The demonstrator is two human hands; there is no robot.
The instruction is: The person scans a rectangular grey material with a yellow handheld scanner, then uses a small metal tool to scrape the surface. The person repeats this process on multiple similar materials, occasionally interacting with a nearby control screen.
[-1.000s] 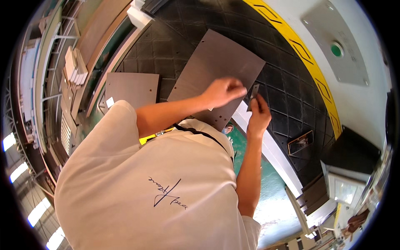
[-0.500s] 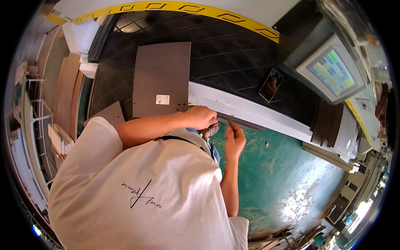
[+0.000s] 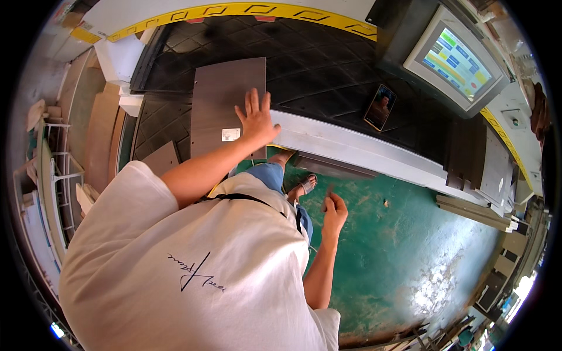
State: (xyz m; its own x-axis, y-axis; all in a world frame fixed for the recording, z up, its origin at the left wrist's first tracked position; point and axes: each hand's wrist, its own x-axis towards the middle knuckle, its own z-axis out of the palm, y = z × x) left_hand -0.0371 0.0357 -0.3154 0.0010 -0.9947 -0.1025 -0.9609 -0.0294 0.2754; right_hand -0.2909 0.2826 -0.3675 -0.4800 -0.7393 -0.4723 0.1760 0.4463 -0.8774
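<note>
Left hand [image 3: 256, 120] lies open, fingers spread flat on the brown panel [image 3: 225, 105], just beyond the white table edge [image 3: 351, 145]. Right hand [image 3: 335, 209] pinches a small dark scraper [image 3: 329, 190]. Press evenly so the panel slides without tilting.

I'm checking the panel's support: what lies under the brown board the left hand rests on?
The brown board lies on a black patterned table; the left hand presses its near edge. What is directly beneath the board is covered.
</note>
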